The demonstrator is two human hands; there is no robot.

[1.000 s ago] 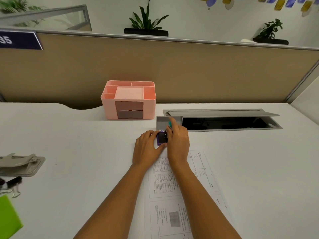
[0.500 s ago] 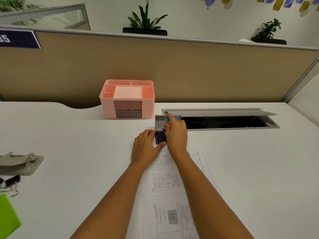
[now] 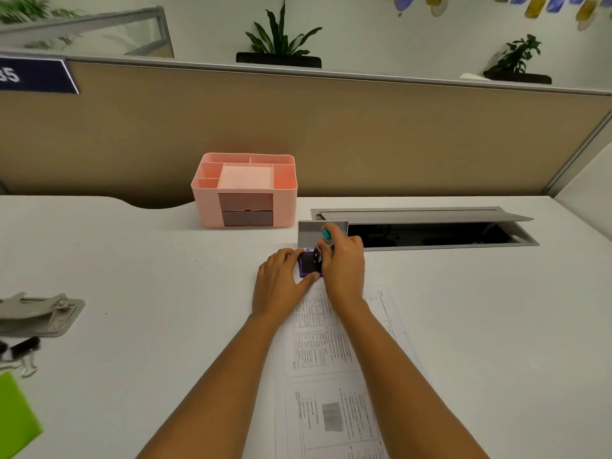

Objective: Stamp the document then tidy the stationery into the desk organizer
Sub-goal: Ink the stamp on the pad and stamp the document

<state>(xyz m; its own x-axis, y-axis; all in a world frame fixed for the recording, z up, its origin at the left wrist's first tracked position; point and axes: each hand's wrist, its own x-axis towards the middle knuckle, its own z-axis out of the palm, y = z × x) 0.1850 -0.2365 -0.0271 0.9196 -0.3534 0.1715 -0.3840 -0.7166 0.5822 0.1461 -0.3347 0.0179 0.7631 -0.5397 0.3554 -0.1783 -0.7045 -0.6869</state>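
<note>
Left hand [image 3: 281,279]: grips the purple ink pad [image 3: 306,266] between fingers and thumb, pinning it to the desk [image 3: 149,260].
Right hand [image 3: 342,263]: fingers are curled round the stamp [image 3: 318,256]; its teal cap points away and its dark round face is tilted up just over the pad.
Lid [image 3: 309,233]: grey, standing open behind the pad.
Document [image 3: 331,352]: lies flat under both forearms, with its top edge just beside the pad. No stamp mark shows, though the print is too blurred to be sure.
Desk organizer [image 3: 245,190]: pink, beyond the pad to the left, against the partition.
Loose stationery: hole punch [image 3: 36,314] and binder clips [image 3: 23,351] sit at the far left, well apart from the organizer.
Step in hand: probably inking the stamp; the paper is not yet stamped and tidying has not begun.
Next move: bring the stamp's face level over the document and press straight down, with the paper held steady.
</note>
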